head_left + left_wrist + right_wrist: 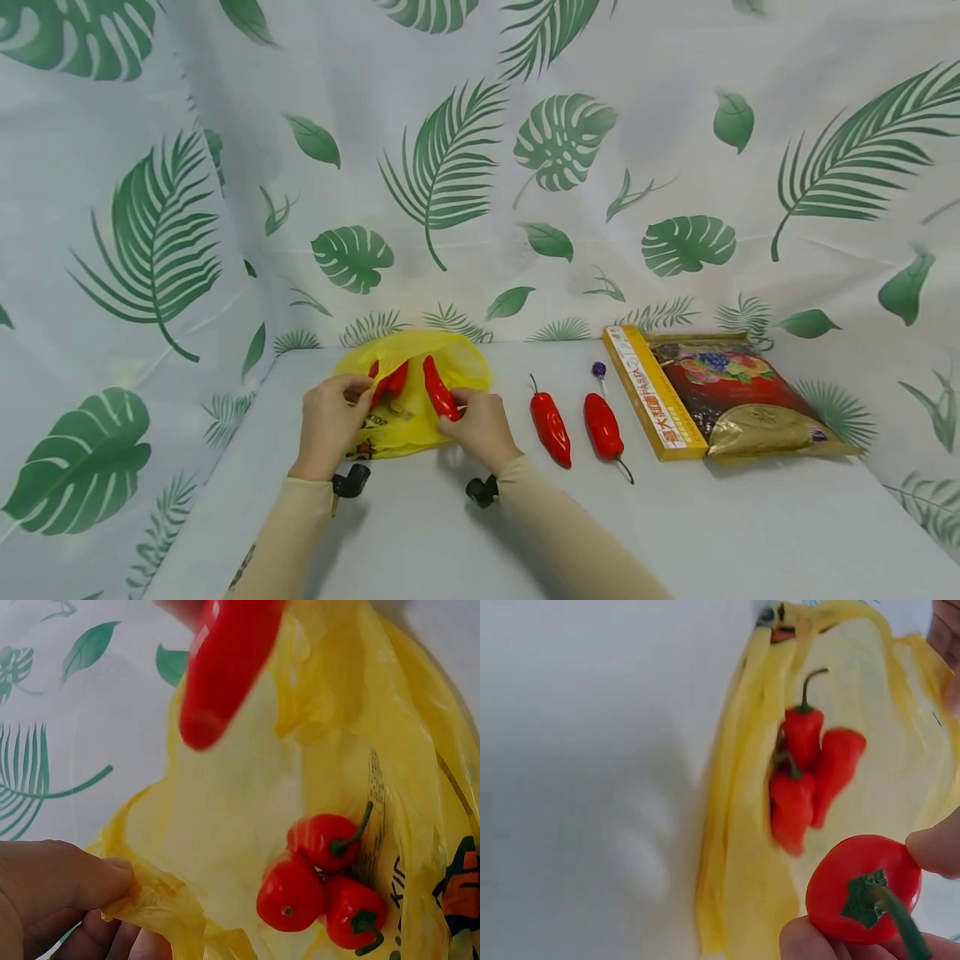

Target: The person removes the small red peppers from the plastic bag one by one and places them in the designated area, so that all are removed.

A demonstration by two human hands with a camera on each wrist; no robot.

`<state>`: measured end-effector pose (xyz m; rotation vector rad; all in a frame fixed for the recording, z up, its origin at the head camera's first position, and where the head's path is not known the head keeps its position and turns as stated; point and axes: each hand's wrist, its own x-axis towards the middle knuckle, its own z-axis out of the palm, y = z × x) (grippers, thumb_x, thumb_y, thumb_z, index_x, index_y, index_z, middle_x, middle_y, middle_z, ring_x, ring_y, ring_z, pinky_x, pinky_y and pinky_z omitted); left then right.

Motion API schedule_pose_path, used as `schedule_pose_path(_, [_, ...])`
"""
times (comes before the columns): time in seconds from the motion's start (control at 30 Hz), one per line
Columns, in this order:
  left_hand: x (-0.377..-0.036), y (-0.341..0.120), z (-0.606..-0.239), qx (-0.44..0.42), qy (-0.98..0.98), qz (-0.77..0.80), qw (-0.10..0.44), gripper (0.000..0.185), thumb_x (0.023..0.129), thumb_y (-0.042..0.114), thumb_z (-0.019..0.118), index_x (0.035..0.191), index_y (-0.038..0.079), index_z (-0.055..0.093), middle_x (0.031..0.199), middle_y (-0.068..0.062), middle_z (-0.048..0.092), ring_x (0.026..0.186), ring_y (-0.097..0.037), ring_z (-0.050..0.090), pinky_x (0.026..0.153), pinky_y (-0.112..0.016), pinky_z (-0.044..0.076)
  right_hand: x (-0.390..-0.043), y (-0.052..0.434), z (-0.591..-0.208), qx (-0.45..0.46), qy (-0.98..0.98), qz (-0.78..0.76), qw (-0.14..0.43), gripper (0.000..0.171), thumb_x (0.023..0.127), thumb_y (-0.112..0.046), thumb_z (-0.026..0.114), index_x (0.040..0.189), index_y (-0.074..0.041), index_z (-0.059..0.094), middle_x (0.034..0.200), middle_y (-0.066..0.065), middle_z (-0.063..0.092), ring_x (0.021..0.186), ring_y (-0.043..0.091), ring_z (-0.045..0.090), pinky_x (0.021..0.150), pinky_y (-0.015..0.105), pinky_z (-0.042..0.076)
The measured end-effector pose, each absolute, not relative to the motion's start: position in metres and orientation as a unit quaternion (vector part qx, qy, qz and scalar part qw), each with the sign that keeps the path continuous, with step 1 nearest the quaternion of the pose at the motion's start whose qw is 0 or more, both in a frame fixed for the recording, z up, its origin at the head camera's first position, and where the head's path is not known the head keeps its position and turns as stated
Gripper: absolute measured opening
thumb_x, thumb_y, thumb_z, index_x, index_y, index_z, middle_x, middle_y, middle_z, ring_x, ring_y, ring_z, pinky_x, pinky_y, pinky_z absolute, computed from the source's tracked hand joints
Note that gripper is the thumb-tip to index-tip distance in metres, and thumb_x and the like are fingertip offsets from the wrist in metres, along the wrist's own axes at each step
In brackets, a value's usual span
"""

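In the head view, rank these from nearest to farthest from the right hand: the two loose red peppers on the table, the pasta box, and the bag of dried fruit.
From the right hand:
1. Left loose pepper, just to its right.
2. Right loose pepper, next along.
3. Pasta box, further right.
4. Dried fruit bag, lying on the box's far side.

We see a pale bench (675,533). Along its far edge lie a yellow bag (408,417), two red peppers (551,429) (603,427), a purple-tipped stick (599,375) and a pasta box (652,392) under a dark pouch (742,400).
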<state>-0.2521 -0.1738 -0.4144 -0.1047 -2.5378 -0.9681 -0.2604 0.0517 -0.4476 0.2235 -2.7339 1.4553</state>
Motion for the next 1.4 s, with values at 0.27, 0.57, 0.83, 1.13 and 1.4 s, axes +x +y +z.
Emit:
schedule_pose_path(0.27, [-0.249,-0.169,-0.412,-0.036,-0.917,-0.341,0.202,0.014,0.094,0.011,0.075,0.106,0.004,0.08,0.093,-0.012,0.079,0.083,-0.026,0.073,0.075,-0.043,0.061,-0.245,0.091,-0.447,0.022,-0.899,0.437,0.035,0.057,0.085,-0.02,0.081,0.138,-0.006,0.066,0.114,0.01,0.075,0.09,0.021,0.061,0.075,0.03,0.059])
schedule_pose_path(0.57, [-0.247,-0.162,-0.41,-0.04,-0.917,-0.339,0.207,0.015,0.094,0.01,0.075,0.106,0.002,0.079,0.094,-0.014,0.079,0.085,-0.028,0.074,0.077,-0.045,0.062,-0.237,0.125,-0.457,-0.047,-0.919,0.386,0.063,0.048,0.086,-0.02,0.083,0.128,-0.002,0.071,0.106,0.012,0.074,0.093,0.024,0.061,0.08,0.038,0.064])
schedule_pose_path(0.83, [-0.248,-0.158,-0.411,-0.046,-0.915,-0.341,0.209,0.015,0.094,0.01,0.075,0.107,0.002,0.079,0.093,-0.015,0.079,0.084,-0.027,0.073,0.077,-0.045,0.062,-0.231,0.139,-0.462,-0.075,-0.926,0.368,0.041,0.054,0.087,-0.018,0.082,0.135,0.001,0.066,0.114,0.015,0.072,0.105,0.03,0.062,0.089,0.046,0.064])
schedule_pose_path(1.13, [-0.249,-0.156,-0.414,-0.051,-0.914,-0.341,0.213,0.015,0.093,0.008,0.075,0.106,0.002,0.079,0.093,-0.015,0.079,0.084,-0.028,0.074,0.077,-0.045,0.062,-0.227,0.149,-0.463,-0.097,-0.938,0.329,0.048,0.05,0.086,-0.013,0.082,0.132,0.003,0.068,0.114,0.016,0.075,0.104,0.032,0.064,0.091,0.048,0.062])
schedule_pose_path(1.4, [-0.25,-0.153,-0.414,-0.051,-0.916,-0.342,0.206,0.015,0.094,0.009,0.075,0.107,0.003,0.079,0.093,-0.014,0.079,0.083,-0.026,0.073,0.074,-0.042,0.063,-0.221,0.16,-0.463,-0.108,-0.938,0.326,0.055,0.046,0.086,-0.014,0.083,0.127,0.003,0.07,0.11,0.016,0.075,0.1,0.032,0.065,0.087,0.047,0.063])
